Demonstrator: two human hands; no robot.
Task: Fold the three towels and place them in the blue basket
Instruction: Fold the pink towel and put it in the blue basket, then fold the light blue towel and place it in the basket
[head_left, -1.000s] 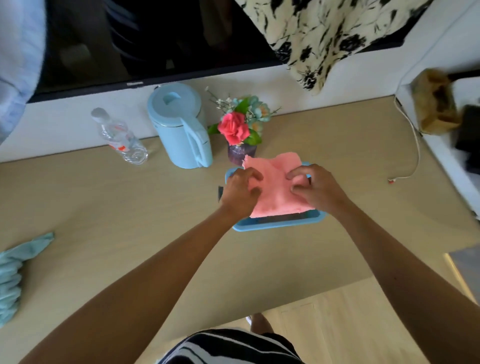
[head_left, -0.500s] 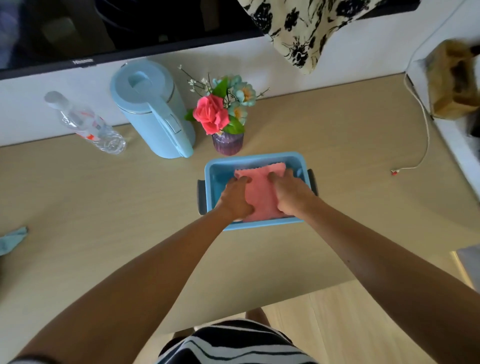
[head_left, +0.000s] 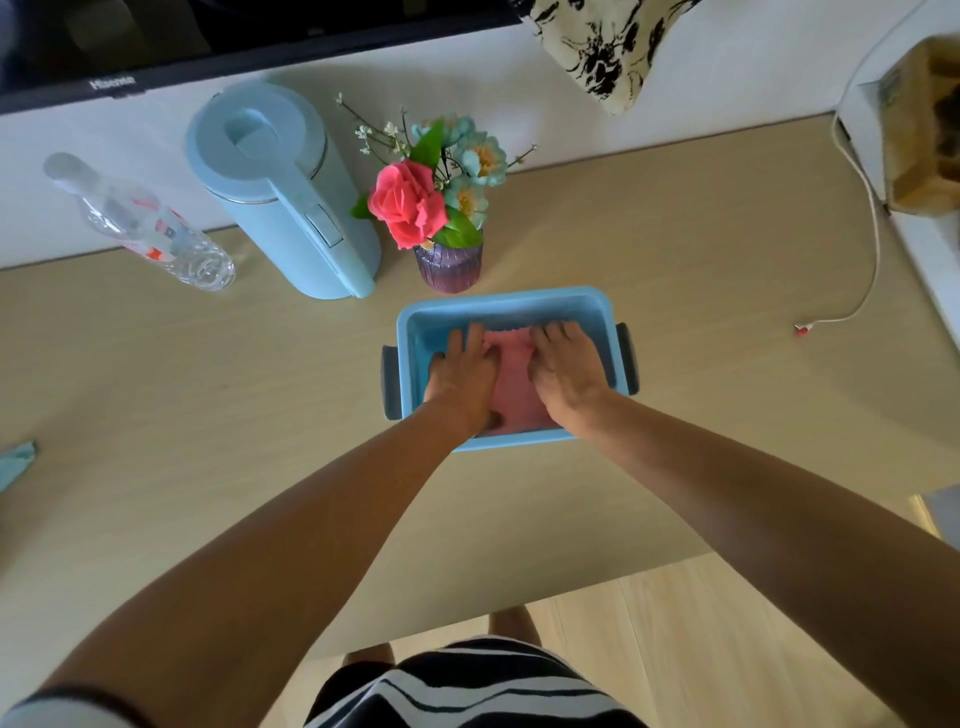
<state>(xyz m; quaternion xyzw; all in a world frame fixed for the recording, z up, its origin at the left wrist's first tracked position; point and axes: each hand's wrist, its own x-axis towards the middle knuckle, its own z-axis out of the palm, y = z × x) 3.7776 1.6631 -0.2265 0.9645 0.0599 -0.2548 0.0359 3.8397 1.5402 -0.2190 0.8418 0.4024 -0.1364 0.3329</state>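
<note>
The blue basket stands on the wooden table, just in front of a vase. A folded pink towel lies inside it. My left hand presses flat on the towel's left half with straight fingers. On the right half my right hand presses down the same way. A corner of a light teal towel shows at the table's far left edge. No third towel is in view.
Behind the basket stand a purple vase of flowers, a light blue kettle and a plastic water bottle lying on its side. A white cable trails over the table's right side. The table's front edge is near my body.
The pink towel went from above the basket's rim down into the basket. Both hands followed it in, flattened and spread apart on top of it.
</note>
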